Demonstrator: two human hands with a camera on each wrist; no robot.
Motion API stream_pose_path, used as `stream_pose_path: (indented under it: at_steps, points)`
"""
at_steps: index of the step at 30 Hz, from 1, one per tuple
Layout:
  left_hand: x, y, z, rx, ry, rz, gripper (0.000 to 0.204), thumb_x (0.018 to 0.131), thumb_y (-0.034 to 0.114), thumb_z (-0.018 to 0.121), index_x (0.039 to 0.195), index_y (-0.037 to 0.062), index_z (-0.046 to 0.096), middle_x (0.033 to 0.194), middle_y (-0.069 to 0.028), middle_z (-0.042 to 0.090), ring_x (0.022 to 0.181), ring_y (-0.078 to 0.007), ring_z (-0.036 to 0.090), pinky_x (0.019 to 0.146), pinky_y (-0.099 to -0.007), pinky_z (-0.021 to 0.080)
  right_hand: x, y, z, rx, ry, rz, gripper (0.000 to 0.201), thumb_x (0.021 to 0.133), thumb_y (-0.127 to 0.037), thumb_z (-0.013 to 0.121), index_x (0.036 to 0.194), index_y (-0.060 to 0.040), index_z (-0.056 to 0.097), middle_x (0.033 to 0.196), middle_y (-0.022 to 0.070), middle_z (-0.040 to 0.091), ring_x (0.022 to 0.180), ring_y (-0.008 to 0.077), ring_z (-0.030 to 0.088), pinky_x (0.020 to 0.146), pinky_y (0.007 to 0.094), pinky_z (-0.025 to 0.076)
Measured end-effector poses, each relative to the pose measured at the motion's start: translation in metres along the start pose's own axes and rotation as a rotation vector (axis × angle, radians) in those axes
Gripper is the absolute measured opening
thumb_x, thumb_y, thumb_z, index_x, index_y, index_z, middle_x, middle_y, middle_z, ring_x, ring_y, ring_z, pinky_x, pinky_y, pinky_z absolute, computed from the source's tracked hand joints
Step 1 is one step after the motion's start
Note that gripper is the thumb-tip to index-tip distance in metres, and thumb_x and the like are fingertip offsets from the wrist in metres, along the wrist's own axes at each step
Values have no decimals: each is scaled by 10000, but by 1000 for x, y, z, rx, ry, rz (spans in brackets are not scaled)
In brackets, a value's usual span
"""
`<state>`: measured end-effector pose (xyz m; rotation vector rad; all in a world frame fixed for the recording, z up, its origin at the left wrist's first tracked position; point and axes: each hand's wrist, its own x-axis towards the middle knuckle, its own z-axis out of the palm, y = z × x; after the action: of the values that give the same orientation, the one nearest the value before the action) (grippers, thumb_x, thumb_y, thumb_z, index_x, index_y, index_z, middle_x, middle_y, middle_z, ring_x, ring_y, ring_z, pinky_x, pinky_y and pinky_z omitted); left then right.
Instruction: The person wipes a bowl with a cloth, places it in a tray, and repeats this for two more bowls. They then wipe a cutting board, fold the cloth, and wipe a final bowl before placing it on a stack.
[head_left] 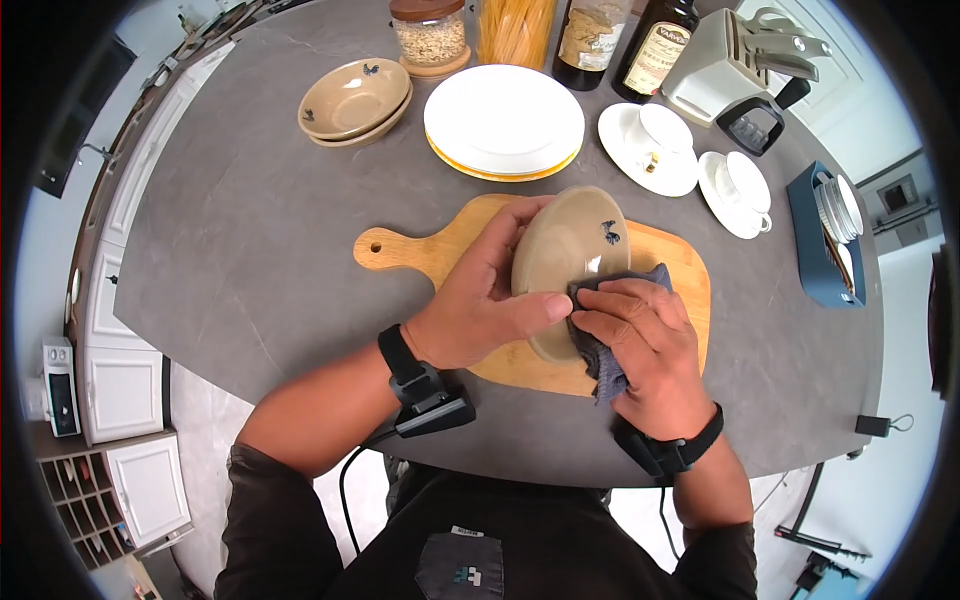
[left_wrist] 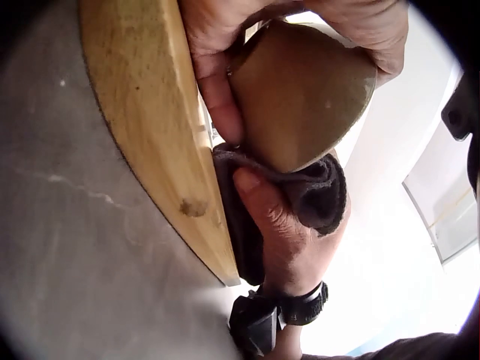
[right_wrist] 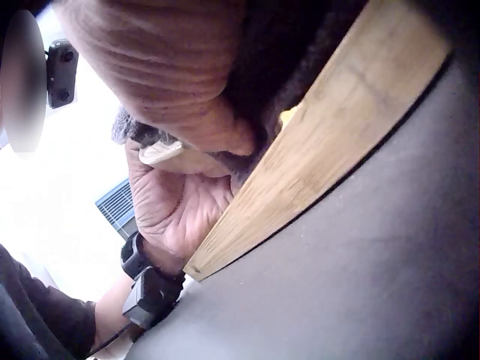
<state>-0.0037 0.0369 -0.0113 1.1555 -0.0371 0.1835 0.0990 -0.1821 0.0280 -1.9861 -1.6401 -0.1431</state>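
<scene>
My left hand [head_left: 478, 305] grips a tan bowl [head_left: 562, 245] by its left side, thumb across the near part. The bowl is tilted up over a wooden cutting board [head_left: 685, 275], and a small dark rooster-like motif shows near its rim. My right hand [head_left: 648, 345] holds a dark grey cloth [head_left: 603, 372] bunched against the bowl's right side. In the left wrist view, the bowl's smooth brown surface [left_wrist: 307, 97] faces the camera, with the cloth [left_wrist: 244, 232] folded over its edge under the right thumb. The right wrist view shows the cloth [right_wrist: 277, 52] close over the board.
Behind the board stand two stacked tan bowls [head_left: 350, 105], white plates [head_left: 505, 115], and two white cups on saucers [head_left: 650, 175]. Farther back are an oat jar [head_left: 430, 40], pasta [head_left: 515, 30], dark bottles [head_left: 655, 50] and a knife block [head_left: 715, 70]. A blue bin [head_left: 815, 250] sits right.
</scene>
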Motion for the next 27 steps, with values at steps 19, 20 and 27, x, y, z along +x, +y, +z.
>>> stream_pose_path:
  at_steps: [19, 20, 27]
  points:
    - [-4, 12, 0, 45, -43, -47, 644, 1128, 366, 616, 1636, 43, 388, 1493, -85, 574, 1370, -158, 552, 1169, -369, 471, -3, 10, 5, -166, 135, -41, 222, 787, -83, 750, 1005, -66, 787, 1193, 42, 785, 1268, 280, 688, 1032, 430, 544]
    - [-5, 12, 1, 69, -35, -22, 632, 1119, 345, 622, 1620, 33, 398, 1480, -86, 576, 1354, -157, 557, 1166, -365, 469, -4, 10, 5, -165, 136, -39, 222, 787, -83, 750, 1005, -66, 787, 1193, 42, 785, 1268, 280, 688, 1032, 430, 544]
    - [-2, 9, -5, 112, -6, -33, 647, 1062, 227, 653, 1613, 8, 395, 1472, -101, 565, 1359, -162, 545, 1185, -370, 447, -5, 13, 13, -110, 45, -20, 311, 759, -13, 704, 1060, -39, 773, 1266, 68, 750, 1322, 303, 649, 1046, 447, 546]
